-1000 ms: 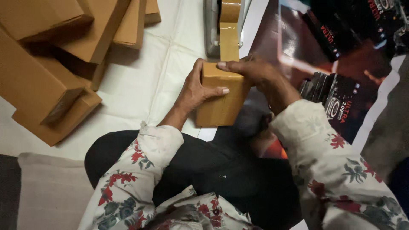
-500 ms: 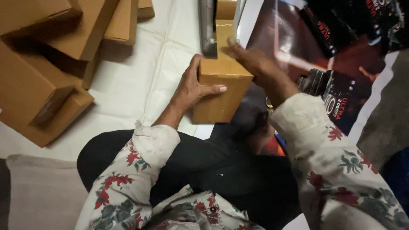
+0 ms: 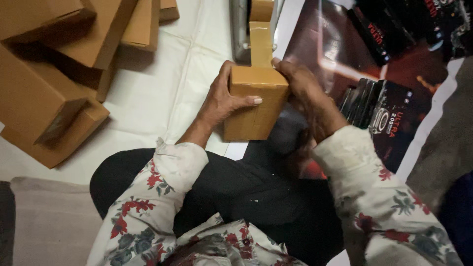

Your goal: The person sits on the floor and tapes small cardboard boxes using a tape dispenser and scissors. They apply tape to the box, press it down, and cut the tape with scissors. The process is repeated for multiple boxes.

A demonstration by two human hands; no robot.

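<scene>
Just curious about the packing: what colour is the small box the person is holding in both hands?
Plain tan-brown cardboard; the small box shows best in the head view.

- The left hand (image 3: pixel 219 101) grips a small brown cardboard box (image 3: pixel 253 103) from its left side, thumb laid across the box's front face.
- The right hand (image 3: pixel 305 91) presses on the box's upper right edge; its fingers (image 3: pixel 283 66) touch the top.
- A strip of brown tape (image 3: pixel 261 42) runs from the box top up to a tape dispenser (image 3: pixel 241 29) just behind it.
- A pile of cardboard boxes (image 3: pixel 54 74) lies well apart at the left on a white sheet (image 3: pixel 162 98).
- Dark flat packages (image 3: pixel 377 111) lie right of the hands on a glossy dark poster (image 3: pixel 320 44).
- Both sleeves are white with red and grey flowers.
</scene>
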